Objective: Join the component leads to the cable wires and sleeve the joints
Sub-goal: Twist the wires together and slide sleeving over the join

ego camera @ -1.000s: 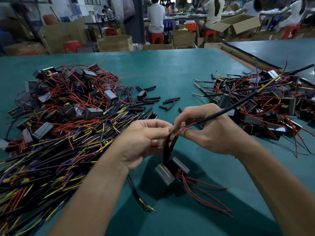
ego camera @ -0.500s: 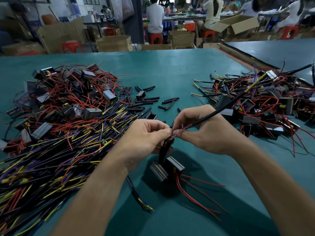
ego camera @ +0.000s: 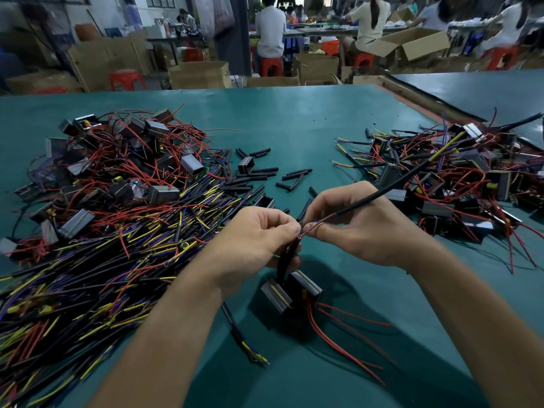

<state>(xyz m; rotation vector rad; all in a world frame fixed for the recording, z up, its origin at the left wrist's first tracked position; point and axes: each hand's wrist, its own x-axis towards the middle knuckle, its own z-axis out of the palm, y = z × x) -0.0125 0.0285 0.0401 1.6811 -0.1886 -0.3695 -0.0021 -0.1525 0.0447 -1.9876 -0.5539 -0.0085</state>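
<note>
While the left grip pinches the red lead, the right grip pinches the bared wires of the black cable against it; the transformer sits just below both grips.

My left forearm and right forearm angle in bare from the lower edge and meet at mid-view. My left hand is curled, thumb and forefinger pinching the component lead. My right hand faces it, fingertips almost touching the left's, pinching the cable wires. The backs of both hands face me.
</note>
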